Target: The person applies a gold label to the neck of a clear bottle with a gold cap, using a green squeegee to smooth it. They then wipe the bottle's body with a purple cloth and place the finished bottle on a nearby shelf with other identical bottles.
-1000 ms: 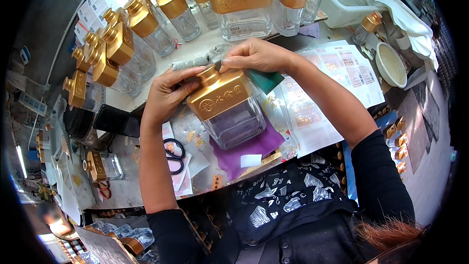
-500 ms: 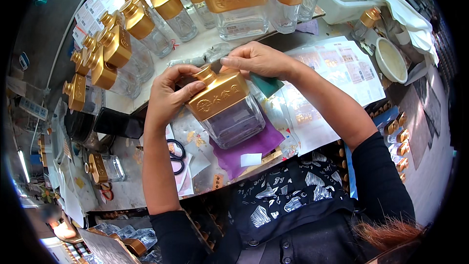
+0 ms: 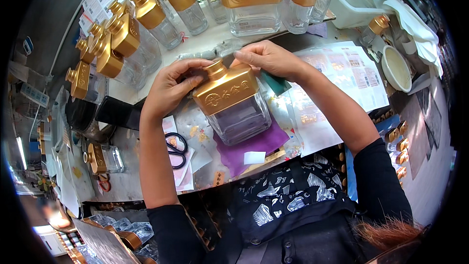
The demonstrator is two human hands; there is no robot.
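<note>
A clear glass bottle (image 3: 234,117) with a gold-coloured shoulder and neck, embossed on its front, sits slightly tilted on a purple cloth (image 3: 275,142). Curled against the left of its gold top is my left hand (image 3: 176,85), thumb in front and fingers behind, partly hidden. My right hand (image 3: 266,60) is closed in a pinch just behind the neck, to its right; whatever lies between those fingertips cannot be made out. Under my right palm a flat dark green piece (image 3: 276,83) sticks out, and I cannot tell whether the hand holds it.
Several gold-topped bottles (image 3: 250,7) crowd the raised board along the far side and left. Scissors (image 3: 176,150) lie on papers left of the cloth. Printed sheets (image 3: 317,122) spread to the right, near a white bowl (image 3: 395,68). A dark phone-like slab (image 3: 117,113) is at left.
The whole view has shifted slightly, so the bottles and table appear a little further right. The bottle stands slightly straighter; both hands keep nearly the same grip.
</note>
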